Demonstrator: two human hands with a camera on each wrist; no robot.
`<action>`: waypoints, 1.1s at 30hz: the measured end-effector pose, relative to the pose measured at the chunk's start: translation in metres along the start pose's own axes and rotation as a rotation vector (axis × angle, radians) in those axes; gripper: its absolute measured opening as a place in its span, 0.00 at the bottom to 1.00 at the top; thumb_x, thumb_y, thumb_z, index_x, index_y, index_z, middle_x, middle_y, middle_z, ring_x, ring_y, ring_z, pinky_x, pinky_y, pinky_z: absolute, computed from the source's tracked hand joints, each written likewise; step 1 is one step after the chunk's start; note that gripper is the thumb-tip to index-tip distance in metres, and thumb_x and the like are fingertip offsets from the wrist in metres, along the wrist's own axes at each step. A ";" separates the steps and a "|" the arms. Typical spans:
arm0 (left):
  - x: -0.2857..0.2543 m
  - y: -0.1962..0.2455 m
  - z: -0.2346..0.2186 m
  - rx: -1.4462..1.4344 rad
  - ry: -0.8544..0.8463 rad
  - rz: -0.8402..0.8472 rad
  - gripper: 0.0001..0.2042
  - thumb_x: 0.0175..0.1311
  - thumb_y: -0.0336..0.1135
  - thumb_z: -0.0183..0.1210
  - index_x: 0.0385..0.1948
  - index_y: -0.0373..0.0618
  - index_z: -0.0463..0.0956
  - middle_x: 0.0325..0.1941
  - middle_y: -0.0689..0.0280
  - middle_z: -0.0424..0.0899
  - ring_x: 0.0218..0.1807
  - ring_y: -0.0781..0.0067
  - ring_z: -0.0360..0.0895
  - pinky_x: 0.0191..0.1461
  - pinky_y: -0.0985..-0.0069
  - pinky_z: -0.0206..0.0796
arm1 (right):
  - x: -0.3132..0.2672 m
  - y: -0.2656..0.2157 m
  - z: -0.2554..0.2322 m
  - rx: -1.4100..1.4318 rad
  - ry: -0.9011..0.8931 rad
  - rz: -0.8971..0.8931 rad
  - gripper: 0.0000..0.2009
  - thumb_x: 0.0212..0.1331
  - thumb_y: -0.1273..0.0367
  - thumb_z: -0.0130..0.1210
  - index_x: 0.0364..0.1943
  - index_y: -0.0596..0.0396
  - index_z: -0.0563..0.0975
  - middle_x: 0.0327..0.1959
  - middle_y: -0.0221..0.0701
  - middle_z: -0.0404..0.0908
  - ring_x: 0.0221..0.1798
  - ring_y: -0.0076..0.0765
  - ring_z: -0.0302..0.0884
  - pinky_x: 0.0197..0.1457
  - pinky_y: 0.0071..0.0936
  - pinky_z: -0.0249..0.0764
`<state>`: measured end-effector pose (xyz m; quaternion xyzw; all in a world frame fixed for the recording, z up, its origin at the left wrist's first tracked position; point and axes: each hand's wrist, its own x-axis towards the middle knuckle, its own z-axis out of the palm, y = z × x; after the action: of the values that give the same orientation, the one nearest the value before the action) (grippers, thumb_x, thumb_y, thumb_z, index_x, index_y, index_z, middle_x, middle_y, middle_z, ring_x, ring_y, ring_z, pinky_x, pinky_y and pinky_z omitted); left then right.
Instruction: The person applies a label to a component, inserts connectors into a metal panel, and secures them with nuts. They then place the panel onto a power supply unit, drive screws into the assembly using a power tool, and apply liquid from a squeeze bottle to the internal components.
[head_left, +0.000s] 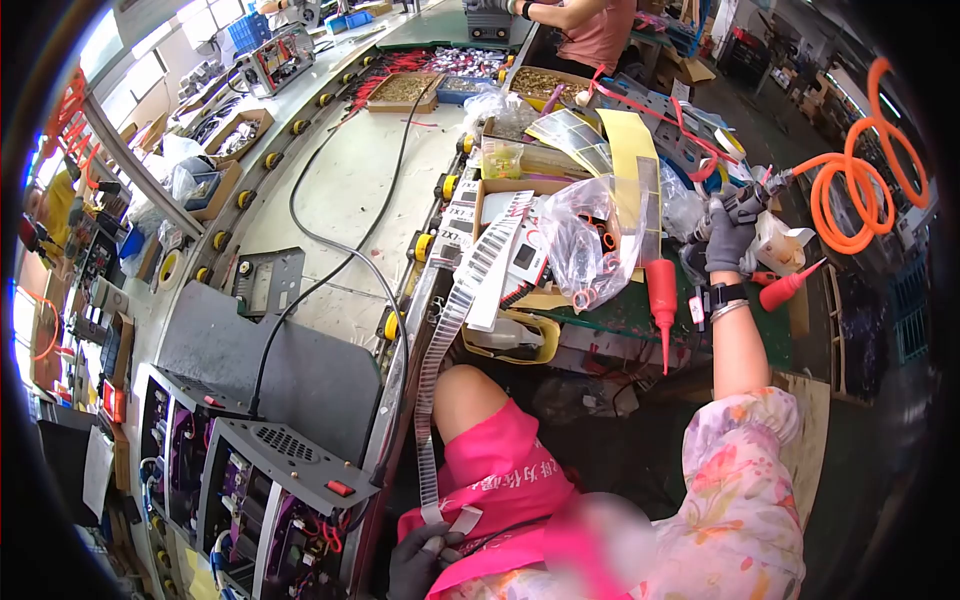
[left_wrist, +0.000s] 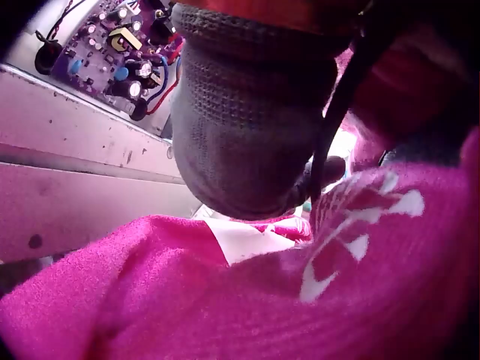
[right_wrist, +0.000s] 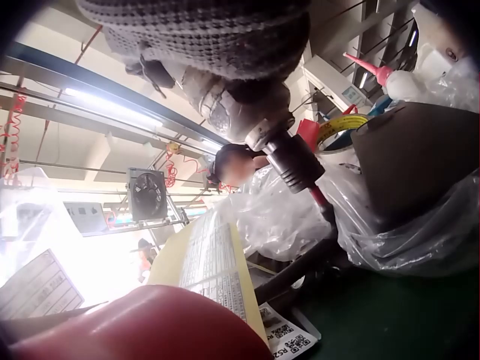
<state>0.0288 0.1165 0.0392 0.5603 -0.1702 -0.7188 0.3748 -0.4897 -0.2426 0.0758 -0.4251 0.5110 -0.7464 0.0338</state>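
Observation:
In a dark grey glove, my left hand [head_left: 418, 562] is low over the lap, fingers curled at the lower end of a long strip of labels [head_left: 428, 420]. A small white label [head_left: 466, 519] sticks out beside the fingers; the left wrist view has white paper [left_wrist: 232, 241] under the glove [left_wrist: 247, 142], on the pink cloth. My right hand [head_left: 728, 240], also gloved, grips an air screwdriver [head_left: 748, 203] at the right of the bench. Its dark chuck [right_wrist: 291, 159] points down past the glove [right_wrist: 210, 37] in the right wrist view. An orange coiled hose [head_left: 850, 190] runs from the tool.
Red pointed-tip bottles [head_left: 662, 295] stand around the right forearm. A plastic bag [head_left: 590, 240] and yellow-backed label sheets [head_left: 630, 150] cover the bench. At left are open machine units [head_left: 250, 490], a grey metal panel [head_left: 270, 350] and a black cable [head_left: 330, 238] across the roller line.

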 end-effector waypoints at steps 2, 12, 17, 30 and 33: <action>-0.002 0.001 0.000 0.031 0.010 0.015 0.12 0.69 0.29 0.50 0.51 0.38 0.73 0.41 0.62 0.82 0.32 0.79 0.77 0.37 0.84 0.70 | 0.001 0.005 -0.002 -0.001 0.019 -0.005 0.19 0.50 0.80 0.59 0.49 0.56 0.75 0.34 0.27 0.79 0.29 0.20 0.76 0.32 0.18 0.74; -0.025 -0.002 -0.007 0.045 0.109 0.198 0.11 0.64 0.38 0.58 0.39 0.39 0.75 0.26 0.66 0.77 0.21 0.82 0.69 0.24 0.84 0.62 | 0.001 -0.024 -0.008 0.148 0.003 0.044 0.17 0.50 0.74 0.62 0.46 0.59 0.74 0.31 0.27 0.79 0.27 0.21 0.74 0.31 0.20 0.73; -0.060 0.027 -0.001 -0.052 0.166 0.337 0.14 0.61 0.39 0.61 0.39 0.37 0.76 0.26 0.64 0.78 0.20 0.82 0.70 0.19 0.86 0.61 | -0.056 -0.210 0.017 0.589 -0.384 0.217 0.25 0.56 0.75 0.52 0.61 0.58 0.65 0.36 0.33 0.76 0.37 0.27 0.74 0.31 0.26 0.76; -0.131 0.048 0.006 -0.490 0.032 0.640 0.16 0.68 0.48 0.52 0.39 0.43 0.74 0.22 0.69 0.73 0.17 0.84 0.64 0.17 0.87 0.54 | -0.299 -0.413 0.105 1.763 -1.418 0.611 0.36 0.53 0.74 0.60 0.68 0.52 0.57 0.47 0.38 0.72 0.37 0.29 0.76 0.43 0.32 0.74; -0.142 0.031 -0.010 -0.613 -0.026 0.690 0.14 0.69 0.45 0.51 0.41 0.43 0.74 0.21 0.69 0.72 0.16 0.84 0.62 0.18 0.86 0.54 | -0.326 -0.417 0.112 1.720 -1.448 0.694 0.36 0.53 0.74 0.58 0.68 0.52 0.56 0.46 0.37 0.72 0.35 0.28 0.76 0.43 0.32 0.74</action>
<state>0.0616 0.2010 0.1532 0.3252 -0.1312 -0.5763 0.7382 -0.0472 0.0318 0.2232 -0.4253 -0.2108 -0.3810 0.7934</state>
